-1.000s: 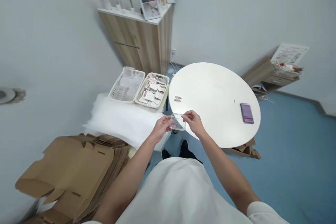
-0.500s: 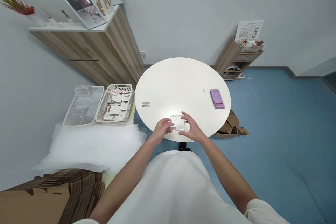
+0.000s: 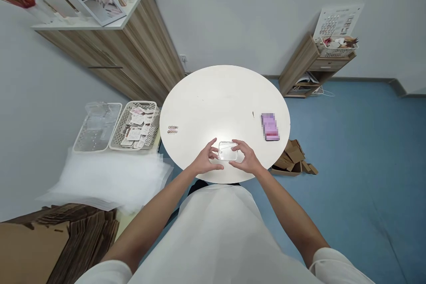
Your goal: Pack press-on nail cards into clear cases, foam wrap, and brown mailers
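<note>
A small clear plastic box point(image 3: 227, 151) sits low over the near edge of the round white table point(image 3: 226, 97). My left hand point(image 3: 207, 162) grips its left side, thumb and fingers curled round it. My right hand point(image 3: 245, 159) holds its right side in the same way. Whether the box rests on the table or hovers just above it I cannot tell. A short row of small pink and brown pieces point(image 3: 172, 129) lies at the table's left edge. A purple flat object point(image 3: 270, 126) lies on the right of the table.
Two white baskets stand left of the table: one point(image 3: 96, 126) with clear boxes, one point(image 3: 136, 131) with printed cards. White foam sheets point(image 3: 109, 177) and flattened cardboard point(image 3: 56, 239) lie nearer left. Wooden cabinets point(image 3: 133, 62) stand at the wall. Cardboard scraps point(image 3: 293, 164) lie on the blue floor.
I have turned from the baskets to face the table. Both hands carried the clear box from beside the table down to its near edge.
</note>
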Demonstrator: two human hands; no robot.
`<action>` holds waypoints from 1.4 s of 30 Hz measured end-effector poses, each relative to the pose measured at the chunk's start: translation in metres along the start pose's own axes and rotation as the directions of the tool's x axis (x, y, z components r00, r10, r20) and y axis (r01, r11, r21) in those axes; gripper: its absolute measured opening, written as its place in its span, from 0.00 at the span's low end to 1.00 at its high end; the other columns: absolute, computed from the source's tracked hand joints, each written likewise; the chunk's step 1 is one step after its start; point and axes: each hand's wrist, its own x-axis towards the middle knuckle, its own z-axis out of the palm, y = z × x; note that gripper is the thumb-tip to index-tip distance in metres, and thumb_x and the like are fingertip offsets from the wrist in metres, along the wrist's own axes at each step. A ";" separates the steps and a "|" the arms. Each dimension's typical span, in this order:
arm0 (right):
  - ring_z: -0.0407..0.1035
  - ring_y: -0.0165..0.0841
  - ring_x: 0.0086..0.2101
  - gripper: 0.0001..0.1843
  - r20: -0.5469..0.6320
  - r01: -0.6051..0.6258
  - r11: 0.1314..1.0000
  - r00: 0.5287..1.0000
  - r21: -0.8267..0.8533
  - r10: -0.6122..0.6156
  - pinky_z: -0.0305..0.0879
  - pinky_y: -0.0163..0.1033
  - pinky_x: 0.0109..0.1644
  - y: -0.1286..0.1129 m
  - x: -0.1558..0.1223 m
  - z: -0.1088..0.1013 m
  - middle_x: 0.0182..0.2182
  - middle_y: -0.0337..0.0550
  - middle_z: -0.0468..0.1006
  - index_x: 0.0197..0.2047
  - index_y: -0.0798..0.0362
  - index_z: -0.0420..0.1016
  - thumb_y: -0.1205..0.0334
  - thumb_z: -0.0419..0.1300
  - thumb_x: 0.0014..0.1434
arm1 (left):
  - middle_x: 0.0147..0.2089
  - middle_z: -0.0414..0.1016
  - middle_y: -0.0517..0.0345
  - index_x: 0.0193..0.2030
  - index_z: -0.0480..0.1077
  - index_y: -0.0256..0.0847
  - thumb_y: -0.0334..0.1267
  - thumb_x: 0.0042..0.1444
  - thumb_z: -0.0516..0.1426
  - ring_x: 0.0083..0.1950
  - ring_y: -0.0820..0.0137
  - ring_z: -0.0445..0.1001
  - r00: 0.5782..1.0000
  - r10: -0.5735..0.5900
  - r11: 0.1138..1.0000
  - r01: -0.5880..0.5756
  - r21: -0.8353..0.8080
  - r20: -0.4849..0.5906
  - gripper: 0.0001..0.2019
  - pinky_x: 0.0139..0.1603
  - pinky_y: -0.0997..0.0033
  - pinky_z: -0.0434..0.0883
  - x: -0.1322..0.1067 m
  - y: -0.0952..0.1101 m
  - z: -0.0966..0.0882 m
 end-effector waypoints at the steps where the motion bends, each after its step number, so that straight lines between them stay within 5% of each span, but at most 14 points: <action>1: 0.58 0.41 0.52 0.21 -0.001 0.007 1.000 1.000 0.007 -0.007 0.59 0.49 0.51 0.002 0.001 -0.001 0.52 0.50 0.63 0.40 0.50 0.65 0.59 0.64 0.41 | 0.45 0.63 0.56 0.62 0.44 0.51 0.39 0.30 0.67 0.35 0.76 0.69 1.000 0.014 0.998 -0.014 0.055 -0.010 0.51 0.45 0.64 0.64 0.002 0.001 0.001; 6: 0.58 0.41 0.53 0.21 0.020 0.035 0.999 0.999 0.012 -0.035 0.59 0.50 0.52 0.008 0.004 -0.004 0.53 0.50 0.62 0.41 0.49 0.65 0.58 0.64 0.42 | 0.39 0.65 0.58 0.60 0.50 0.48 0.42 0.36 0.65 0.34 0.75 0.66 0.997 0.074 0.979 -0.071 0.191 -0.010 0.43 0.42 0.66 0.66 0.013 0.002 0.005; 12: 0.54 0.43 0.56 0.23 0.095 0.034 0.999 0.995 -0.034 -0.031 0.59 0.51 0.52 0.013 0.006 -0.006 0.58 0.51 0.55 0.46 0.49 0.64 0.59 0.62 0.45 | 0.34 0.67 0.60 0.61 0.49 0.47 0.41 0.41 0.62 0.35 0.73 0.68 0.994 0.107 0.982 -0.104 0.160 -0.009 0.40 0.40 0.68 0.67 0.019 -0.006 0.006; 27: 0.60 0.40 0.52 0.22 0.098 0.035 0.999 0.995 -0.010 -0.034 0.60 0.49 0.52 0.027 0.028 -0.007 0.53 0.50 0.64 0.42 0.50 0.68 0.58 0.65 0.41 | 0.33 0.64 0.62 0.61 0.49 0.46 0.41 0.42 0.62 0.32 0.76 0.65 0.992 0.120 0.983 -0.112 0.144 -0.050 0.39 0.38 0.70 0.67 0.027 -0.016 0.002; 37: 0.62 0.40 0.50 0.24 0.139 -0.172 0.952 0.980 0.253 0.141 0.62 0.45 0.50 0.024 0.030 -0.005 0.50 0.50 0.66 0.41 0.50 0.67 0.55 0.65 0.40 | 0.38 0.66 0.57 0.61 0.48 0.46 0.39 0.42 0.62 0.35 0.73 0.68 0.999 0.039 0.999 -0.038 0.011 -0.029 0.40 0.39 0.68 0.67 0.028 -0.021 0.002; 42: 0.69 0.33 0.37 0.16 0.094 -0.366 0.874 0.930 0.320 0.355 0.66 0.43 0.43 0.038 0.045 -0.001 0.36 0.43 0.72 0.39 0.51 0.65 0.49 0.54 0.52 | 0.38 0.65 0.58 0.63 0.43 0.45 0.38 0.44 0.61 0.34 0.76 0.66 0.999 -0.024 0.993 0.029 -0.116 0.038 0.42 0.35 0.72 0.66 0.030 -0.029 0.006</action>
